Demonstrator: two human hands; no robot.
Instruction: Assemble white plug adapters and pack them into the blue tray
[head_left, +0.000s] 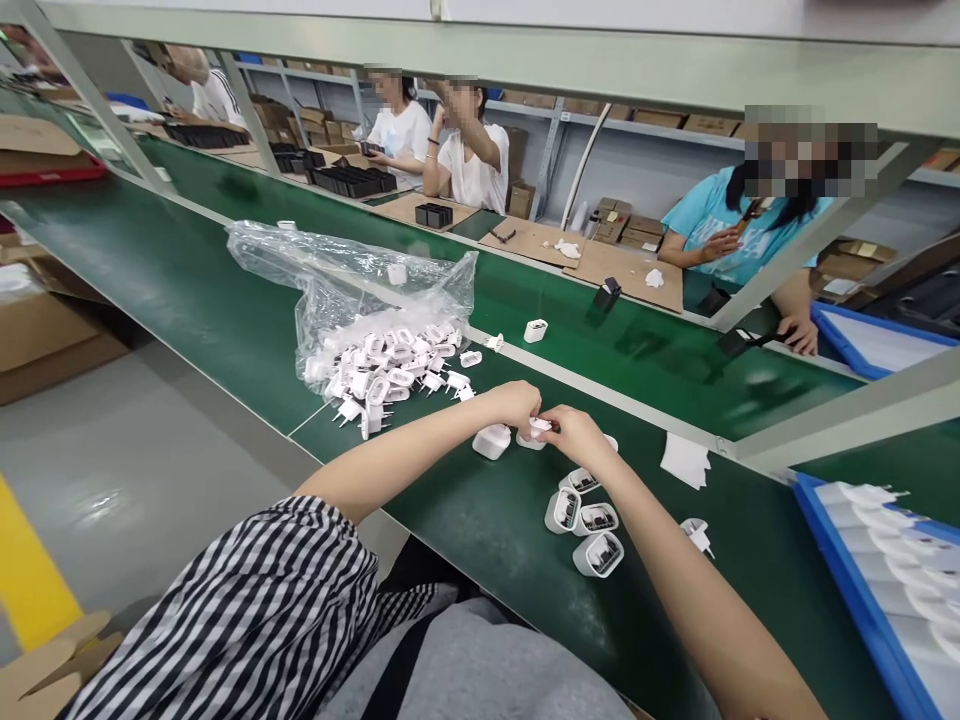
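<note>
My left hand (516, 404) and my right hand (576, 434) meet over the green bench, fingers closed from both sides on a small white charger plug cap (539, 427). Right under it stands a white charger housing (531, 443); whether cap and housing touch I cannot make out. Another white housing (492, 442) is just left of them. Nearer my body are several open white housings (598, 554) with dark circuit parts inside, one partly behind my right forearm. To the left, a heap of white plug caps with metal pins (390, 365) spills from a clear plastic bag (352, 262).
A blue tray (847, 590) of white pieces sits at the right. A loose plug cap (697, 536) and white paper (685, 460) lie beyond my right forearm. A pale metal post (817, 240) rises from the divider rail. Across the green belt (502, 290), co-workers sit.
</note>
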